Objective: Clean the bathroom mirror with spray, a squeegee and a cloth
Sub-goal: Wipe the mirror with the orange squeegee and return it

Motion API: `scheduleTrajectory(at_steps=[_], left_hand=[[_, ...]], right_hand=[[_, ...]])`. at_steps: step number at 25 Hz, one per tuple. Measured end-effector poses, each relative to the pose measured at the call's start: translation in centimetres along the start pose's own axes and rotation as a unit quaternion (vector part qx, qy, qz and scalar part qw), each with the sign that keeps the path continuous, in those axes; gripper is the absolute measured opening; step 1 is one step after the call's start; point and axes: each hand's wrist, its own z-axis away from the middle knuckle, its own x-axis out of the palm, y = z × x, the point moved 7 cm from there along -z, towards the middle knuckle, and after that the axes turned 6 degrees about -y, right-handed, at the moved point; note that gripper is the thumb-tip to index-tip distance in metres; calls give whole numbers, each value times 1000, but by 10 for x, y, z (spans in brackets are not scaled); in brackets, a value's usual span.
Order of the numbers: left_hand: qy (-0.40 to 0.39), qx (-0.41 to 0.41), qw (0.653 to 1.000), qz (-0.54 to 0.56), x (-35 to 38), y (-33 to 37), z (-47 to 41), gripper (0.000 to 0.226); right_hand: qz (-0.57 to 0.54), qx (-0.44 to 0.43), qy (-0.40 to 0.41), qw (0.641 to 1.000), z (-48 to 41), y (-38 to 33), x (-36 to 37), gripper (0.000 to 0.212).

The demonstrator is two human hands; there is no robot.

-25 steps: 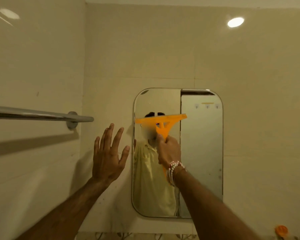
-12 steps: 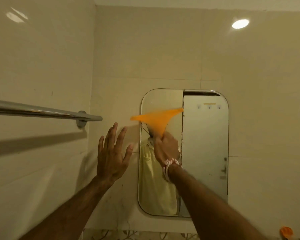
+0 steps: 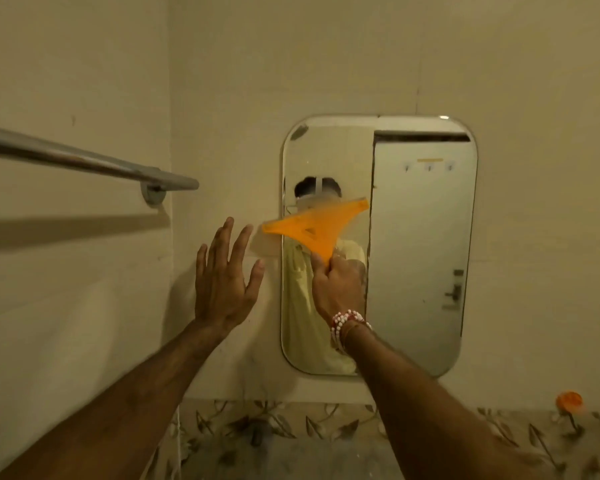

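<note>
- Against the left half of the mirror point(image 3: 420, 237): orange squeegee point(image 3: 317, 225), blurred, blade tilted with its right end higher and its left end past the mirror's left edge, over the wall point(image 3: 326, 64).
- Just below the blade: right hand point(image 3: 338, 284), fist closed round the squeegee handle, knuckles toward the camera, in front of the glass.
- At the right wrist: strings of red and white beads point(image 3: 343, 323).
- Beside the mirror's left edge, near the squeegee's low end: left hand point(image 3: 224, 282), open, fingers spread and pointing up, holding nothing; cannot tell whether the palm touches the wall.
- On the back wall, right of the room's corner: upright mirror with rounded corners, bottom edge just above a band of leaf-patterned tile point(image 3: 291, 431).
- Within the left half of the glass: reflection of a person in a pale yellow shirt, partly hidden by the squeegee and the right hand.
- Within the right half: reflection of a pale door with a handle low on its right side and small hooks near its top.
- On the left side wall, higher than the left hand: metal towel rail point(image 3: 84, 161), its bracket close to the corner, its shadow below it.
- At the lower right, on the tile band: small orange round thing point(image 3: 569, 400), too blurred to name.
</note>
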Motion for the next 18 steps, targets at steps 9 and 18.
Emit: scheduleTrajectory(at_steps=[9, 18], left_hand=[[-25, 15, 1000, 0, 29, 14, 22, 63], [-13, 5, 1000, 5, 25, 36, 13, 63]], right_hand=[[75, 39, -86, 993, 124, 130, 28, 38], [81, -4, -55, 995, 95, 109, -16, 41]])
